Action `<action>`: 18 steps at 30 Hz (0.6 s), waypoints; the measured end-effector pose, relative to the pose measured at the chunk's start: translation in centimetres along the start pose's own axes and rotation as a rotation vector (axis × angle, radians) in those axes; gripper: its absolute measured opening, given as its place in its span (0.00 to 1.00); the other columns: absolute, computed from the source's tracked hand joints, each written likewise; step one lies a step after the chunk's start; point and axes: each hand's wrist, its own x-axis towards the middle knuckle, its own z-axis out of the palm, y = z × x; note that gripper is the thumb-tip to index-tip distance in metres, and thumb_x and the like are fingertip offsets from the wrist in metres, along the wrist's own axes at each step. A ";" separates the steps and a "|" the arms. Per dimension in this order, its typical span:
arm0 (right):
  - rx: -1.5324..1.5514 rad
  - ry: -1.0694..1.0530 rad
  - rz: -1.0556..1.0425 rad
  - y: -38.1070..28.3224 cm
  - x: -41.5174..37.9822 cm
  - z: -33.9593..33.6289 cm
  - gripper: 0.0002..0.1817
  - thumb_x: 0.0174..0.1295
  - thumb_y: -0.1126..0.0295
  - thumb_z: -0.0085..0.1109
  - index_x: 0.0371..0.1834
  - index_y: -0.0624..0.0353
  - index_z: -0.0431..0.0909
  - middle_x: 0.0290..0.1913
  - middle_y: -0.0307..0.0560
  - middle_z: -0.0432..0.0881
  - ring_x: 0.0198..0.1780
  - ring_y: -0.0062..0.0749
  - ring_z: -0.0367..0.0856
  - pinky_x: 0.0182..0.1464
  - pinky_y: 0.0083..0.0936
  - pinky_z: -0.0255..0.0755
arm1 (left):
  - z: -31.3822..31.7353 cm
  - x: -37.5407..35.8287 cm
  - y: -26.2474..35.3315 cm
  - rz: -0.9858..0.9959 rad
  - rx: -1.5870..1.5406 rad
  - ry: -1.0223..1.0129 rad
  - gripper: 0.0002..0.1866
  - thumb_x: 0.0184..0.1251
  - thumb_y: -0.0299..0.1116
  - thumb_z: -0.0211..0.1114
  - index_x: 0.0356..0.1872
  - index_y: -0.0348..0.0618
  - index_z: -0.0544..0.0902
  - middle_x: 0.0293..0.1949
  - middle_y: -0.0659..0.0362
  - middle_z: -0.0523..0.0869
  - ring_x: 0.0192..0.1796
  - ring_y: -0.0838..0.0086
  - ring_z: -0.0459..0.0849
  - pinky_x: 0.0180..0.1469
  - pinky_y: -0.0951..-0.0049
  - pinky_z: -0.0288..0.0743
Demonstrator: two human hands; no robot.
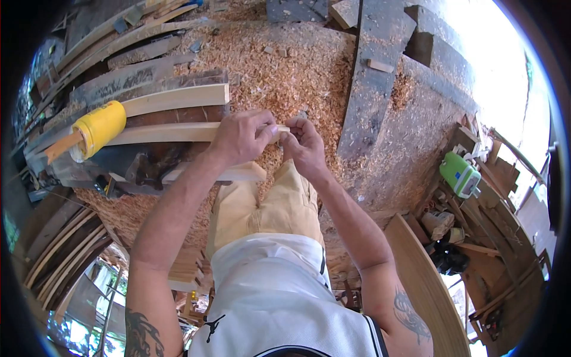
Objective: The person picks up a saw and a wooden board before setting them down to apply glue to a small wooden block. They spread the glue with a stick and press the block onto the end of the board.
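Note:
A pale wooden strip (163,133) runs from the left and ends between my hands. My left hand (241,137) is closed over the strip near its end, fingers curled and thumb alongside. My right hand (304,147) pinches the tip of the strip with thumb and fingers; whether a smaller piece is also in that pinch is hidden. Just behind lies a second pale strip (178,99), and a shorter pale board (238,172) is below my left wrist. A yellow container (107,125) with a piece of wood sticking out of it rests at the strips' left end.
Wood shavings (273,71) cover the ground ahead. A dark plank (375,77) lies to the right of my hands, with a small wood block (380,65) on it. Farther right sits a green container (460,175) among scrap wood. Curved wooden pieces (65,256) are stacked at lower left.

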 end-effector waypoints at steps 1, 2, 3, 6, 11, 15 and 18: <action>0.013 -0.001 0.012 0.0 0.0 0.0 0.19 0.71 0.73 0.66 0.60 0.67 0.74 0.49 0.47 0.86 0.49 0.25 0.85 0.53 0.24 0.81 | 0.1 0.0 -0.1 0.016 0.000 0.009 0.10 0.72 0.39 0.64 0.41 0.44 0.86 0.38 0.51 0.90 0.41 0.54 0.90 0.45 0.55 0.82; 0.025 -0.003 0.023 -0.1 0.0 0.0 0.19 0.71 0.73 0.66 0.60 0.67 0.74 0.49 0.47 0.86 0.49 0.25 0.85 0.53 0.24 0.81 | 0.2 0.0 -0.2 0.032 -0.001 0.018 0.10 0.72 0.39 0.64 0.41 0.44 0.86 0.38 0.51 0.90 0.42 0.54 0.90 0.45 0.56 0.82; 0.020 -0.005 0.021 -0.1 0.0 0.0 0.19 0.71 0.73 0.66 0.60 0.67 0.74 0.49 0.47 0.86 0.49 0.25 0.85 0.53 0.24 0.81 | 0.2 0.1 -0.3 0.048 -0.001 0.027 0.10 0.72 0.39 0.64 0.41 0.44 0.86 0.38 0.51 0.90 0.42 0.54 0.90 0.46 0.56 0.82; 0.016 -0.012 0.011 0.0 0.0 -0.1 0.19 0.71 0.73 0.66 0.60 0.67 0.74 0.50 0.48 0.86 0.50 0.25 0.85 0.54 0.24 0.81 | 0.0 0.3 -0.2 -0.012 -0.026 -0.005 0.11 0.70 0.40 0.66 0.42 0.43 0.87 0.39 0.51 0.90 0.43 0.54 0.90 0.47 0.57 0.82; -0.007 -0.009 0.013 -0.4 -0.1 -0.1 0.19 0.71 0.72 0.66 0.60 0.67 0.74 0.50 0.49 0.86 0.51 0.25 0.85 0.55 0.25 0.81 | -0.1 0.9 -0.5 -0.094 -0.051 -0.052 0.12 0.66 0.42 0.68 0.42 0.46 0.87 0.38 0.51 0.91 0.42 0.55 0.91 0.47 0.57 0.83; -0.007 -0.018 0.014 -0.4 -0.1 -0.1 0.19 0.71 0.71 0.66 0.59 0.67 0.74 0.50 0.49 0.86 0.52 0.25 0.85 0.55 0.25 0.82 | -0.3 2.2 -0.8 -0.217 -0.102 -0.186 0.14 0.64 0.44 0.69 0.43 0.47 0.87 0.37 0.53 0.91 0.42 0.59 0.91 0.48 0.59 0.83; 0.010 -0.025 0.010 -0.4 -0.1 -0.1 0.19 0.71 0.71 0.66 0.60 0.67 0.73 0.50 0.49 0.86 0.51 0.25 0.84 0.54 0.25 0.82 | -0.7 2.6 -0.6 -0.305 -0.145 -0.257 0.15 0.63 0.45 0.70 0.44 0.46 0.87 0.37 0.55 0.91 0.42 0.63 0.90 0.49 0.61 0.83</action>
